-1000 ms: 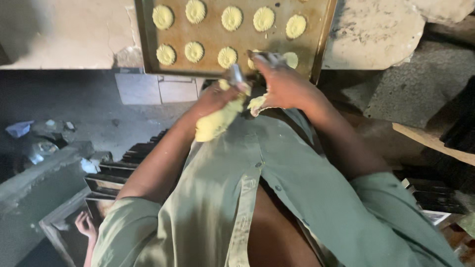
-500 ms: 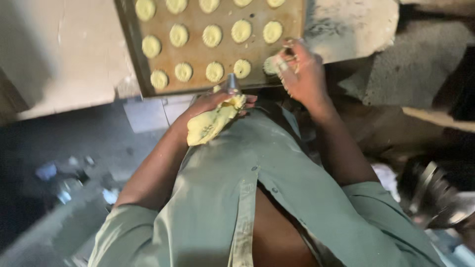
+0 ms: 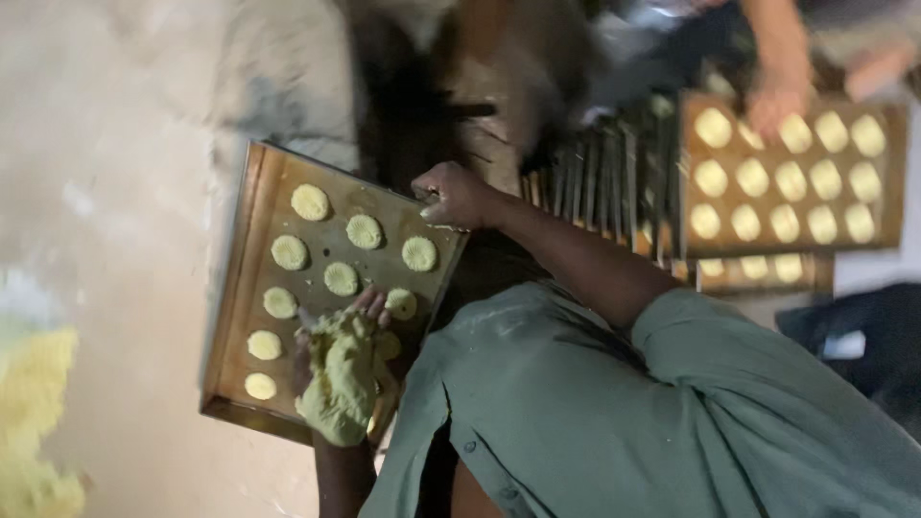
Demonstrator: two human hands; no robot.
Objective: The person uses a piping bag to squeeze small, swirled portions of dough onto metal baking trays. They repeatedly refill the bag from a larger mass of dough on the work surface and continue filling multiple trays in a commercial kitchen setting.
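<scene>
Nine piped dough rosettes sat on the baking tray. Left hand gripped the piping bag, fingers closed around it; right hand clenched the tray's edge. Good practice, in my judgement: steady tray, even squeeze, uniform spacing.

I'm in a rough working bakery: my baking tray of piped dough rounds lies under my fingers, empty trays stand stacked just beyond, and another worker's hand loads a second full tray farther off.

Dim, motion-blurred view; bright washed-out left side; deep shadow at top centre
</scene>
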